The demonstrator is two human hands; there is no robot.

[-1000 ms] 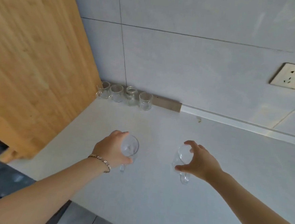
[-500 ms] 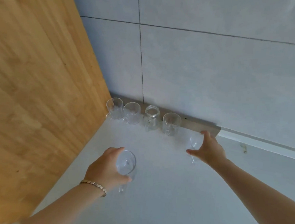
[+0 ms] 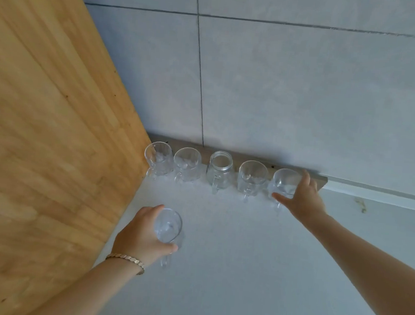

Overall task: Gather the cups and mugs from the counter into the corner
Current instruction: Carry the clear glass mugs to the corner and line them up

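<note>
Several clear glass mugs stand in a row along the back wall, starting at the corner: a first mug (image 3: 158, 159), a second mug (image 3: 186, 165), a jar-shaped mug (image 3: 220, 169) and a fourth mug (image 3: 252, 177). My right hand (image 3: 302, 197) grips a fifth glass mug (image 3: 284, 183) at the right end of that row, close to the fourth. My left hand (image 3: 142, 234) holds another glass mug (image 3: 168, 226) by its side, nearer to me and in front of the row, handle pointing toward me.
The white counter (image 3: 242, 272) meets a grey tiled wall (image 3: 280, 101) at the back and a tall wooden panel (image 3: 42, 132) on the left. A brown strip (image 3: 322, 182) runs along the wall base behind the mugs.
My right hand has carried its mug back to the wall, beside the fourth mug. My left hand with its mug has moved toward the corner. The view has come closer.
</note>
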